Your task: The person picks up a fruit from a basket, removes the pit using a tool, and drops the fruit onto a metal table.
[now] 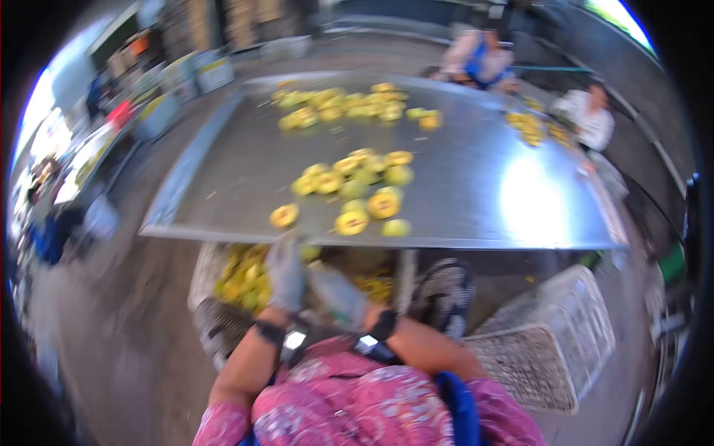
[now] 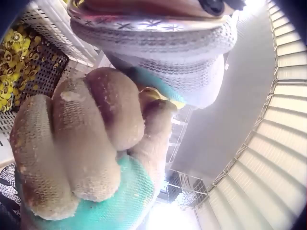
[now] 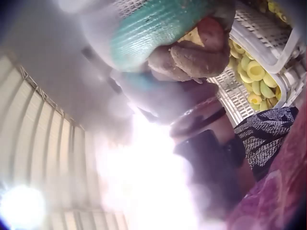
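Observation:
Both hands wear whitish knit gloves with teal coating and meet at the near edge of the metal table. My left hand point(image 1: 285, 271) curls its fingers and grips a yellow peach half point(image 2: 151, 93), mostly hidden between the gloves. My right hand point(image 1: 338, 291) is close against it, its fingers curled at the same yellow flesh point(image 3: 193, 36) in the right wrist view. Whether the right fingers also hold a tool, I cannot tell. On the table point(image 1: 230, 171), just beyond the hands, a loose peach half point(image 1: 284, 215) lies beside a cluster of peach halves point(image 1: 353, 178).
Below the table edge, a white crate point(image 1: 204, 279) holds yellow peach pieces. White plastic crates point(image 1: 528, 357) stand at the right. Another pile of peach halves point(image 1: 338, 104) lies at the table's far side. Two people point(image 1: 480, 59) work at the far right.

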A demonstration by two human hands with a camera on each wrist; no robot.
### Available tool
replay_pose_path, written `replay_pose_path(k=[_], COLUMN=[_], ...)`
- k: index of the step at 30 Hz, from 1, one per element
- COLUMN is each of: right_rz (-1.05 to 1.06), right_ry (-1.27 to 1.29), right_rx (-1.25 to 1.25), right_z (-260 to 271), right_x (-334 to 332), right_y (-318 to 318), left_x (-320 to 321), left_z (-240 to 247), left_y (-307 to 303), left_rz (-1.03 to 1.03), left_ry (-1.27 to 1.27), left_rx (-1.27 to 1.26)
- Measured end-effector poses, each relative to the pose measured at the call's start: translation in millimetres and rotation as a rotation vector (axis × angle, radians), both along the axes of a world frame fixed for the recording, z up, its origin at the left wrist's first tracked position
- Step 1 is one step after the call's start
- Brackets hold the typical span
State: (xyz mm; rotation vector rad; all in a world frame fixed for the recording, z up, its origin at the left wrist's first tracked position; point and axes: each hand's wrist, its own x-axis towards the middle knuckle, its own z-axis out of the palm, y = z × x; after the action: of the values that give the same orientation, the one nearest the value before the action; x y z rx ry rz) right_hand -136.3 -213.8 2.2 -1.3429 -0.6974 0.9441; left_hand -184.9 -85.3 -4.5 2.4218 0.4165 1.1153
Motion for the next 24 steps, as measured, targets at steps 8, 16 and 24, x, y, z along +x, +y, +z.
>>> replay_pose_path(k=[8, 16, 24], right_rz=[-0.305, -0.281, -0.111], right_ry=[-0.421, -1.22, -0.738], right_rx=[-0.051, -0.046, -0.203], right_z=[-12, -26, 22], right_x=[-6, 42, 27], right_y=[7, -24, -36], left_x=[10, 0, 1], left_z=[-1, -14, -8], left_y=[-3, 2, 1], left_rz=[-0.376, -0.453, -0.817], left_ry=[-0.395, -0.122, -0.486], left_rx=[-1.396, -0.757, -1.915])
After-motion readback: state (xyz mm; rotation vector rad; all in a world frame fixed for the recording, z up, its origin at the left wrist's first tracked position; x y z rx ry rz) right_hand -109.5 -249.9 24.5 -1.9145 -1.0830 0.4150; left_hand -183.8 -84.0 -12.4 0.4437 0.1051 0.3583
